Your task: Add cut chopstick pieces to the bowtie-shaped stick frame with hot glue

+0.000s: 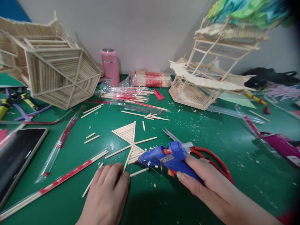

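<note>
My right hand (pixel 203 179) grips a blue hot glue gun (pixel 167 157), its nozzle pointing left at the lower edge of a flat fan-shaped piece of glued wooden sticks (pixel 130 140) on the green table (pixel 211 140). My left hand (pixel 106 190) rests palm down on the table, fingertips touching loose sticks just below that piece. Red-handled scissors (pixel 212 159) lie under and behind the glue gun.
A hexagonal stick structure (pixel 58 75) stands at the back left, a tall stick tower (pixel 206 78) at the back right. A pink bottle (pixel 110 65), packs of chopsticks (pixel 151 78), a phone (pixel 16 156) and pliers (pixel 14 101) lie around. Loose sticks litter the table.
</note>
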A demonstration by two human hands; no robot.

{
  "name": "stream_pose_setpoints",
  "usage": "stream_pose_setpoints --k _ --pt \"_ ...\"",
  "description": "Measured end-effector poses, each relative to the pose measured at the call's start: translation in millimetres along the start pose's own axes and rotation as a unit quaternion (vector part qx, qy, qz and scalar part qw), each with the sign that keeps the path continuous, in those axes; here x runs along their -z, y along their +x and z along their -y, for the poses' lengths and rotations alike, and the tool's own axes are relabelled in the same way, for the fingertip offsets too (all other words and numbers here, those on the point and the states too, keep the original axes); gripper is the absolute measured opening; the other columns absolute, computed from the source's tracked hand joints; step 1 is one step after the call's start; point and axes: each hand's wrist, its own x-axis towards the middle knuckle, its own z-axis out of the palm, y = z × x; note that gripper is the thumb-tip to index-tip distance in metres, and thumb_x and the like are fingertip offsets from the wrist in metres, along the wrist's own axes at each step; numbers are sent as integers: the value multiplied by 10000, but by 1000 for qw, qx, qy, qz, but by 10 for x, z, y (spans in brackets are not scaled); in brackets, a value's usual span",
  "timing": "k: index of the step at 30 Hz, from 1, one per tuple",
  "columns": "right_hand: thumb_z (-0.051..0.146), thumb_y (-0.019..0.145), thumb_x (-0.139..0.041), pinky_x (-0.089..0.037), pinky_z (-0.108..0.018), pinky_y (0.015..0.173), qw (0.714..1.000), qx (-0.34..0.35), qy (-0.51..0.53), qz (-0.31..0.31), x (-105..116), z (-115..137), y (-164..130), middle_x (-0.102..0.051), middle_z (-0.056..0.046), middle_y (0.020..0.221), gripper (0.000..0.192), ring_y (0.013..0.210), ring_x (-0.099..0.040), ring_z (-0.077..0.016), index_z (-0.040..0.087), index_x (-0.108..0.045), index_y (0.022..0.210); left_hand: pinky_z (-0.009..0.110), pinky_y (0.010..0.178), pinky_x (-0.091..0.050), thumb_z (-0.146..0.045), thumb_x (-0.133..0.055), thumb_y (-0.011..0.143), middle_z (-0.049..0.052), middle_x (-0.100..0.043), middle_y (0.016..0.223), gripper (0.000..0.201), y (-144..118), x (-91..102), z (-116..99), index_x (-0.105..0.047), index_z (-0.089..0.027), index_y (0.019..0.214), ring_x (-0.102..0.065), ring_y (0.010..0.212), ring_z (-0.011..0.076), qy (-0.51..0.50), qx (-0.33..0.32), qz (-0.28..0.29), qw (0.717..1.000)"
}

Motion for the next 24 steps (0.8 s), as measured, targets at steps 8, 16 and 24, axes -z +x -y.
stream_pose_setpoints --k 8,16,24 --pt "410 887 -402 -528 -301 738 998 51 39 3 71 197 171 -684 -25 969 332 846 -644 -192 274 -568 1140 380 753 -404 -110 -369 874 85 -578 1003 217 -27 -52 -36 -559 -185 949 -494 885 222 -45 50 -20 998" --pt "378 883 -403 -549 -283 588 992 122 -28 -30 11 162 194 -692 -23 848 258 723 -665 -199 254 -566 1040 384 779 -384 -117 -399 872 66 -608 986 192 -29 -83 2 -558 -188 954 -502 882 218 -62 50 -43 996" --pt "408 852 -476 -548 -271 560 985 133 -78 -73 -25 40 129 -685 -8 791 394 615 -660 -178 260 -480 1217 364 758 -382 -110 -396 870 54 -629 956 192 -5 -63 -11 -558 -183 944 -517 849 209 -69 51 -49 995"
